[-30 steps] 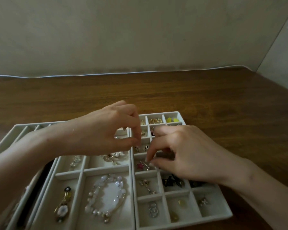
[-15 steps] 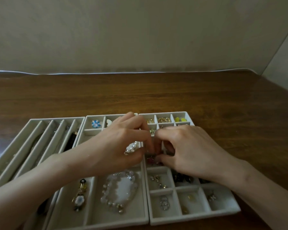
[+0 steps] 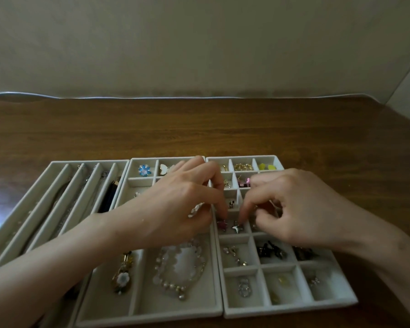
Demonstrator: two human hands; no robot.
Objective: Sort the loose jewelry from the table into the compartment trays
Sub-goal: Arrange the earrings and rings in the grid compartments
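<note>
Far left: slotted tray (image 3: 85, 161) with chains, well apart from the work. Over middle tray (image 3: 152, 316), left hand (image 3: 175, 204) curled, fingertips on pink star charm (image 3: 221, 225); pinching or only touching, cannot tell. Just beside it, same cell of grid tray (image 3: 294, 309): silver star charm (image 3: 237, 227) under right hand (image 3: 301, 209) index tip, other fingers curled, contents unclear. Probably seating a pair; next calls for withdrawing both hands without snagging the low dividers.

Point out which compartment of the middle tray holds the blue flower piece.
The far-left corner compartment: the blue flower piece lies there, while its right neighbour holds a white piece.
</note>
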